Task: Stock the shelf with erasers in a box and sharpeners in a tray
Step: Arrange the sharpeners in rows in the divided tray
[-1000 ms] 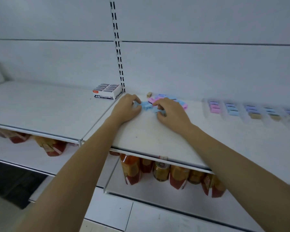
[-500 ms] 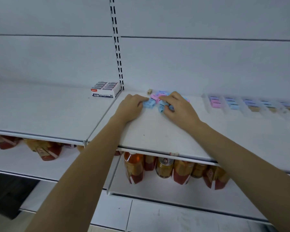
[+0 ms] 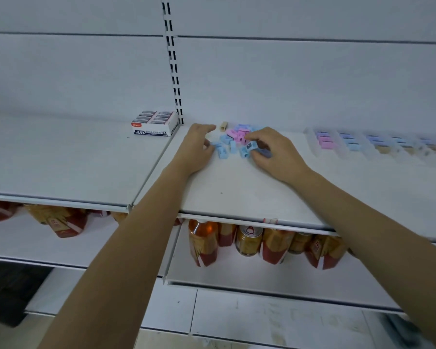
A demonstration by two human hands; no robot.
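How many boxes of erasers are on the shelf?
1. The eraser box sits at the back of the shelf, left of the left hand and the sharpener pile. No others show.

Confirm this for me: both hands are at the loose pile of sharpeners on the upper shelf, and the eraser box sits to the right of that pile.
Not quite. In the head view the eraser box sits to the left of the pile of sharpeners, on the neighbouring shelf panel. The rest holds: the left hand and right hand are both at the pile on the upper shelf.
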